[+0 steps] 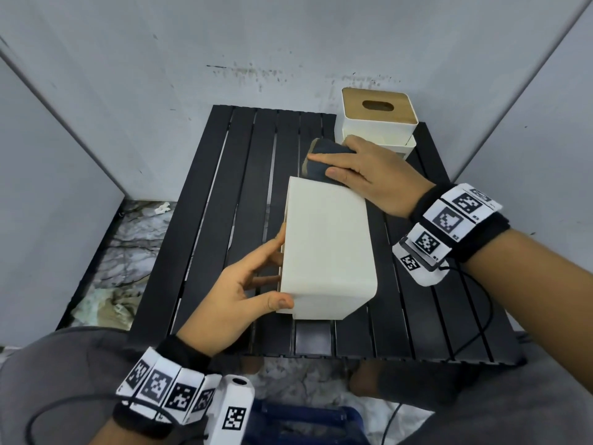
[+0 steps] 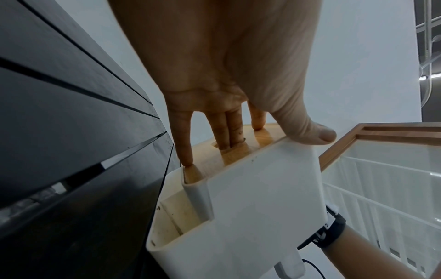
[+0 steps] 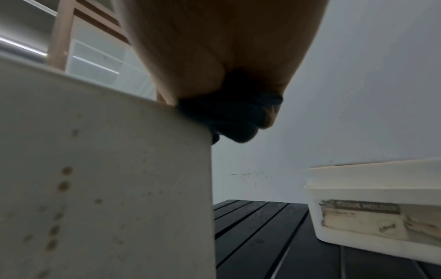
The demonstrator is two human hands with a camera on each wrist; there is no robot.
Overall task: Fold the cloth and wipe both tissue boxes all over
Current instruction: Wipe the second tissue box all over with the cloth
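Note:
A white tissue box [image 1: 327, 248] lies on its side in the middle of the black slatted table [image 1: 224, 194], its wooden lid [image 2: 236, 152] facing left. My left hand [image 1: 253, 281] holds it at the lid side, thumb on the near face, two fingers [image 2: 229, 132] in the lid slot. My right hand [image 1: 362, 168] grips a folded dark cloth [image 1: 324, 162] and presses it on the box's far top edge [image 3: 198, 120]. A second white tissue box [image 1: 375, 117] with a wooden lid stands at the back right, seen close [image 3: 372, 213] in the right wrist view.
Grey walls [image 1: 128, 75] close in on three sides. The second box stands on a white tray-like base [image 1: 407, 146] just behind my right hand. A black cable [image 1: 475, 316] runs from my right wrist across the table's right part. Rubble-like floor [image 1: 118, 252] shows left of the table.

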